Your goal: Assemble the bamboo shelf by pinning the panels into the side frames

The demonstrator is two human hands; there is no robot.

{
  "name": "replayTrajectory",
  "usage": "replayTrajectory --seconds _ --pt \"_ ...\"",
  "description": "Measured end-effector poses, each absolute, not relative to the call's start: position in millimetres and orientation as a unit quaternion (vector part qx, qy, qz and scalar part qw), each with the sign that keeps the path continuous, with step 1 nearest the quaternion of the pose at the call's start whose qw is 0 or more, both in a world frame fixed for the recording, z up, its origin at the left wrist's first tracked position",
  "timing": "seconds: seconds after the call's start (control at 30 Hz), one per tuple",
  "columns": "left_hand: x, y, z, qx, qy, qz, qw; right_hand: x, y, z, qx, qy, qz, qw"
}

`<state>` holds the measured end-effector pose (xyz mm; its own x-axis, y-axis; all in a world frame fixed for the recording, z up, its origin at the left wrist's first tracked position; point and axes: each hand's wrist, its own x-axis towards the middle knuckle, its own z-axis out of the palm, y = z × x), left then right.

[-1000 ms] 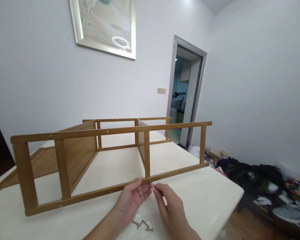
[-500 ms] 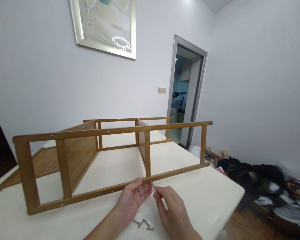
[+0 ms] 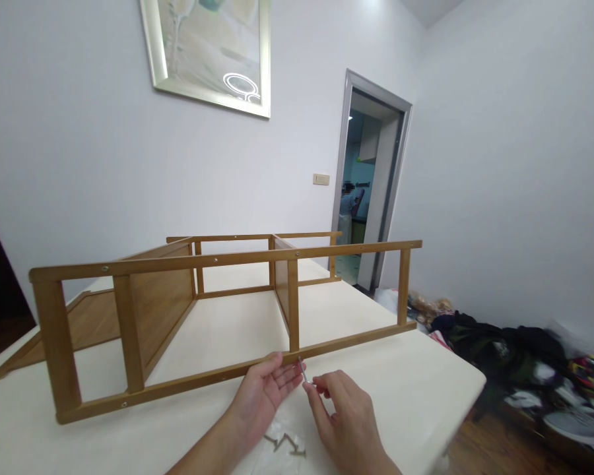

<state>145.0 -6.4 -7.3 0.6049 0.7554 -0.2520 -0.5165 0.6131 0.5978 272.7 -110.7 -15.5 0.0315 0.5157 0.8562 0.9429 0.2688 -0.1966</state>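
A brown wooden shelf frame (image 3: pixel 218 260) lies on its side, with two panels set between its slatted side frames. In my right hand (image 3: pixel 344 412) is a thin metal hex key (image 3: pixel 304 374), pinched between thumb and fingers. The key's tip meets the lower front rail near the foot of the middle upright, at what looks like a bolt hole. My left hand (image 3: pixel 267 389) rests against that same rail, palm up and fingers stretched out beside the key. Several bolts (image 3: pixel 287 441) lie on a clear plastic bag below my hands.
The frame stands on a white table (image 3: pixel 400 389) with a rounded right corner. Another wooden panel (image 3: pixel 92 320) lies at the left. Clothes and bags (image 3: pixel 499 349) are heaped on the floor at right. Beyond the doorway (image 3: pixel 356 191) a person stands.
My right hand has turned slightly around the hex key, its fingers shifting to the right. The left hand stays at the rail, and the shelf frame has not moved.
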Motion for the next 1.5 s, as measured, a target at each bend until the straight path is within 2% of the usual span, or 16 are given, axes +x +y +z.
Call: replayTrajectory --seconds 0.33,0.77,1.5 --pt "145.1 -5.8 -9.8 0.235 0.251 0.370 0.863 271.4 -108.7 -14.7 -0.581 -0.652 -0.235 0.426" --pt "144.9 -4.0 -11.6 0.246 0.243 0.363 0.865 269.2 -107.3 -13.6 -0.550 -0.665 -0.213 0.458" --pt "145.6 -5.7 -10.6 0.237 0.250 0.364 0.866 265.8 -109.6 -10.7 -0.543 -0.679 -0.210 0.447"
